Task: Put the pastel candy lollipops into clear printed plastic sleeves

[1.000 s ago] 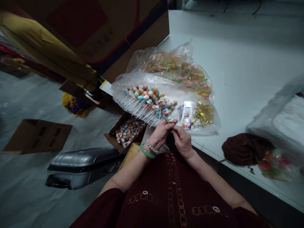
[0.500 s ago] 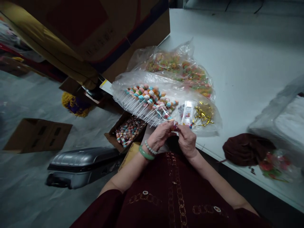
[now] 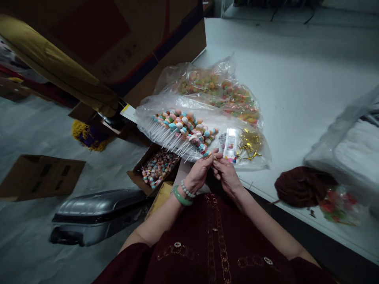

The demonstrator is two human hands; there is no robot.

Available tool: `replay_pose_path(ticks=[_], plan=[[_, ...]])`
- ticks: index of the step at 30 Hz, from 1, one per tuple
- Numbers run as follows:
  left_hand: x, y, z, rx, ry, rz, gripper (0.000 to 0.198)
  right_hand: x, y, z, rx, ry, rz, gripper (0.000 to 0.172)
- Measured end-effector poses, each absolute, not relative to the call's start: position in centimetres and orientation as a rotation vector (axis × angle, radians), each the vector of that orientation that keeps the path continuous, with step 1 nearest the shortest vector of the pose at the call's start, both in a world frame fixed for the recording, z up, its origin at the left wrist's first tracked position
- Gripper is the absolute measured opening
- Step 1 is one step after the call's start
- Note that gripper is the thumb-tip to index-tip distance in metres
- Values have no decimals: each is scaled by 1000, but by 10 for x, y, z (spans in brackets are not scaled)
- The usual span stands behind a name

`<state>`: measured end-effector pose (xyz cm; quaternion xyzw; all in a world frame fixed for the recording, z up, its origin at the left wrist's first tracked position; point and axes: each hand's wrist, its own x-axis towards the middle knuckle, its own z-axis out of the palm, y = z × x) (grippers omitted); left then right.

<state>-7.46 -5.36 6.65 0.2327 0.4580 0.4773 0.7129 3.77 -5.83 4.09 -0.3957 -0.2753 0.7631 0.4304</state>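
Observation:
My left hand (image 3: 201, 171), with a green bangle and a bead bracelet at its wrist, is closed on the lower end of a wrapped candy skewer (image 3: 204, 149) that points up and away. Against it, my right hand (image 3: 227, 173) has thumb and fingers pinched together at that end; whatever lies between them is too small to make out. Just beyond my hands, several candy skewers (image 3: 180, 124) with pastel sweets and white sticks lie on clear plastic bags (image 3: 145, 108). Right of them are a printed packet (image 3: 231, 145) and gold twist ties (image 3: 251, 144).
Bagged orange-green sweets (image 3: 207, 81) lie farther back on the white table (image 3: 296, 79). A large carton (image 3: 133, 47) stands back left. Below the table's left edge are an open box of wrapped candy (image 3: 158, 165) and a grey suitcase (image 3: 97, 213). Dark brown cloth (image 3: 302, 185) lies right.
The view has shifted slightly. The wrapped skewer lies lower against the others, and my right hand's fingers have turned and shifted at its lower end.

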Motion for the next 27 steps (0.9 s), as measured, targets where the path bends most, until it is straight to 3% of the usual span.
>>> replay_pose_path(ticks=[3,5,7,9,11,13,17,23,25,27], plan=[[-81,-56,68,477,956,1011,28,36,-64,37,-838,-556,2215,28],[-85,-57,66,444,949,965,34,38,-69,37,-934,-729,2197,29],[-86,-58,62,461,1028,1014,36,41,-75,40,-1205,-1101,1785,24],[-82,-59,58,513,1141,1154,31,42,-80,44,-1364,-1543,1144,17],[-73,-60,54,497,1169,1250,23,42,-83,47,-1375,-1844,614,20],[-62,-61,54,387,1103,1240,24,42,-82,46,-1396,-1920,449,17],[-51,-67,57,235,1004,1065,33,49,-74,34,-1379,-1470,1069,11],[-70,-76,54,481,922,799,51,58,-77,22,-1077,-822,2007,16],[-74,-78,50,535,925,778,50,62,-82,23,-1116,-800,2035,15],[-76,-78,47,607,979,830,42,72,-83,24,-1295,-1043,1746,13]])
